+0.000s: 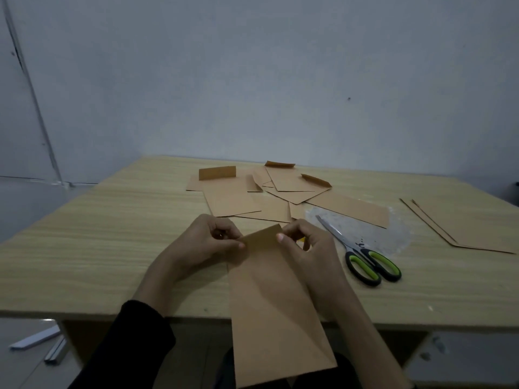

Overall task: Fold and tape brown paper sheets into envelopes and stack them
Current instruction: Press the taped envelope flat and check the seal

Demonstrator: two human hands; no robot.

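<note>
A long folded brown paper sheet lies over the front edge of the wooden table and hangs toward my lap. My left hand pinches its upper left edge with thumb and fingers. My right hand pinches its upper right edge, and the sheet's top flap stands bent up between the two hands. Something small and yellow peeks out under my right hand. Several finished brown envelopes lie scattered at the back middle of the table, some with raised flaps.
Scissors with green and black handles lie just right of my right hand, on a clear plastic sheet. Flat brown paper sheets sit at the table's right edge. White strips lie on the floor at lower left.
</note>
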